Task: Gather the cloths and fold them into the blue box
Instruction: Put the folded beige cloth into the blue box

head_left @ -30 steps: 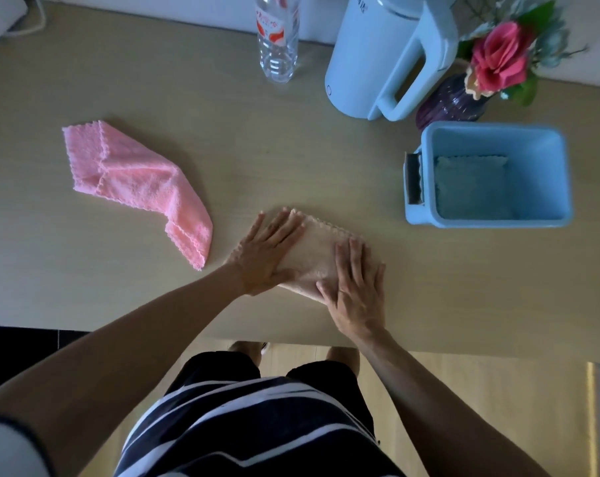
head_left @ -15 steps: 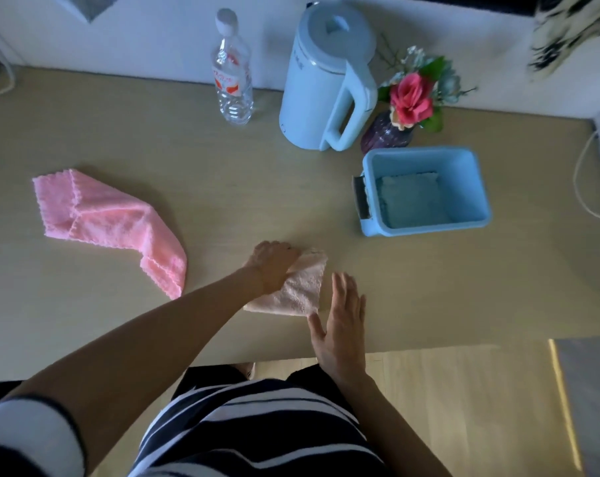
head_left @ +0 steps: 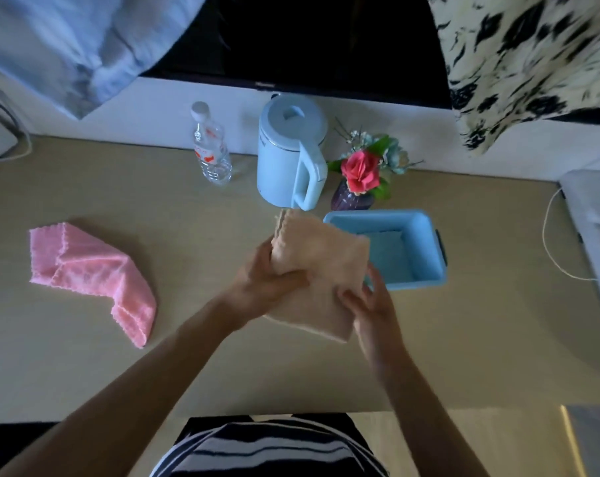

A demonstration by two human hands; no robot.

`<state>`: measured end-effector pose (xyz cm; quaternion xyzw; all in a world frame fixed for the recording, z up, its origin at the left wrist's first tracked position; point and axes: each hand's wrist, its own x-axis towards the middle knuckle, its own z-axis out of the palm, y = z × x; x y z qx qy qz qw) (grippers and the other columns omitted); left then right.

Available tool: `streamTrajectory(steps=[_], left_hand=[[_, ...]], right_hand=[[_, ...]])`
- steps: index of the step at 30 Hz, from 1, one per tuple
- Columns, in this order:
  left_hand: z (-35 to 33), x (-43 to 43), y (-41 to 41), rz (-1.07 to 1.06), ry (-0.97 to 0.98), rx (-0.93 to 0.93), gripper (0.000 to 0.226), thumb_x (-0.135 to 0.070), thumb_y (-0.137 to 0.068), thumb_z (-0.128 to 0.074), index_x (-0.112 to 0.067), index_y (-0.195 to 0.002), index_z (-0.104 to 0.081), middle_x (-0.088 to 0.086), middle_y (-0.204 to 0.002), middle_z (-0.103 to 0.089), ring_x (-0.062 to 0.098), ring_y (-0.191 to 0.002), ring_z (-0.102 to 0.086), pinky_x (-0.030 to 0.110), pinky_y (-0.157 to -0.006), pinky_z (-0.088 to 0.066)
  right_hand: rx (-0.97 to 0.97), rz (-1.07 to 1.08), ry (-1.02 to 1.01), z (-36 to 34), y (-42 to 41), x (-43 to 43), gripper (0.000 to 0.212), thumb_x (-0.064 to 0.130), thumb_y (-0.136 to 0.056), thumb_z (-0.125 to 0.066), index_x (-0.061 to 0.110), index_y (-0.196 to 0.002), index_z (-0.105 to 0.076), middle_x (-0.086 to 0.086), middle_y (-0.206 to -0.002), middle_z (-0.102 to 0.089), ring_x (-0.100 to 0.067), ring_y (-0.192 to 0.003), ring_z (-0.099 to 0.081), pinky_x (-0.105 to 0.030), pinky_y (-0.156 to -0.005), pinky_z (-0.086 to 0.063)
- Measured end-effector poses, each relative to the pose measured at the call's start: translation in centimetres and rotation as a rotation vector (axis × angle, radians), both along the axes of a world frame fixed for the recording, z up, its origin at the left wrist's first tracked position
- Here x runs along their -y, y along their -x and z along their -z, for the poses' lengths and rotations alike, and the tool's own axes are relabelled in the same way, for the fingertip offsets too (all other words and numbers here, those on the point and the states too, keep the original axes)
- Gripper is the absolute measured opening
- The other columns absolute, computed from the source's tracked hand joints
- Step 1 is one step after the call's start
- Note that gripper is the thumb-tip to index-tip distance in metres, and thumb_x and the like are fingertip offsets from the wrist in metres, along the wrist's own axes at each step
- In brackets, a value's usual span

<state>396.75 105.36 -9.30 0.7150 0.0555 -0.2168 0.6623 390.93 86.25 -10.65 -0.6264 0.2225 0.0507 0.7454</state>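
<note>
A folded beige cloth (head_left: 321,266) is lifted off the table, held in both hands just left of the blue box (head_left: 425,266). My left hand (head_left: 269,285) grips its left side, thumb on top. My right hand (head_left: 372,304) pinches its lower right edge. The cloth's upper right corner overlaps the box's left rim. A folded blue-grey cloth (head_left: 386,249) lies flat inside the box. A crumpled pink cloth (head_left: 92,273) lies on the table at the left, away from both hands.
Behind the box stand a pale blue kettle (head_left: 288,156), a clear water bottle (head_left: 210,149) and a dark vase with a red flower (head_left: 358,180). A white cable (head_left: 549,242) curves at the right beside a grey device (head_left: 594,218). Table front edge runs near my body.
The beige cloth, pressed flat on the table a second ago, has been picked up by both hands and carried up and right toward the box. The camera has tilted up.
</note>
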Motion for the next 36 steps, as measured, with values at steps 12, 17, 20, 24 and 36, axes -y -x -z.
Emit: streamTrajectory(steps=[12,17,20,24,36], left_hand=[[1.2,14.9,-4.5,-0.156,-0.278,0.254,0.064,-0.003,-0.08,-0.063,-0.029,-0.138,-0.05,-0.003,-0.098,-0.066,0.016,-0.084,-0.063,0.022,-0.074,-0.054],[5.3,17.9,-6.2,0.049,-0.451,0.177,0.043,-0.007,-0.076,-0.066,-0.019,-0.117,-0.067,0.004,-0.116,-0.069,0.026,-0.098,-0.065,0.034,-0.085,-0.053],[7.6,18.9,-7.3,0.211,-0.578,0.114,0.062,-0.017,-0.072,-0.079,-0.018,-0.13,-0.059,0.011,-0.125,-0.061,0.03,-0.111,-0.062,0.038,-0.094,-0.051],[9.5,19.9,-8.4,0.342,-0.692,0.085,0.075,-0.025,-0.076,-0.08,-0.016,-0.142,-0.047,0.016,-0.135,-0.054,0.033,-0.124,-0.056,0.04,-0.103,-0.046],[10.7,20.2,-8.1,0.449,-0.964,0.313,0.071,-0.022,-0.071,-0.081,-0.025,-0.135,-0.05,0.01,-0.14,-0.033,0.035,-0.121,-0.051,0.049,-0.094,-0.052]], right_hand=[[0.18,-0.371,0.784,-1.4,-8.0,16.4,0.044,-0.01,-0.082,-0.062,0.025,-0.108,-0.063,-0.001,-0.113,-0.063,-0.004,-0.098,-0.061,-0.034,-0.082,-0.054],[0.007,-0.625,1.175,0.9,-11.7,18.7,0.03,0.004,-0.084,-0.059,0.02,-0.101,-0.076,-0.009,-0.105,-0.066,-0.026,-0.095,-0.065,-0.026,-0.081,-0.046],[-0.086,-0.821,1.375,2.4,-13.2,18.3,0.033,0.013,-0.086,-0.056,0.016,-0.115,-0.07,-0.019,-0.119,-0.061,-0.039,-0.099,-0.066,-0.036,-0.084,-0.052],[-0.191,-0.935,1.422,3.7,-13.3,16.9,0.06,0.009,-0.093,-0.052,0.016,-0.15,-0.032,-0.026,-0.142,-0.041,-0.046,-0.11,-0.061,-0.046,-0.089,-0.05],[0.027,-0.915,1.812,5.6,-13.1,15.6,0.04,0.006,-0.083,-0.069,0.007,-0.123,-0.063,-0.017,-0.145,-0.035,-0.036,-0.127,-0.045,-0.046,-0.103,-0.041]])
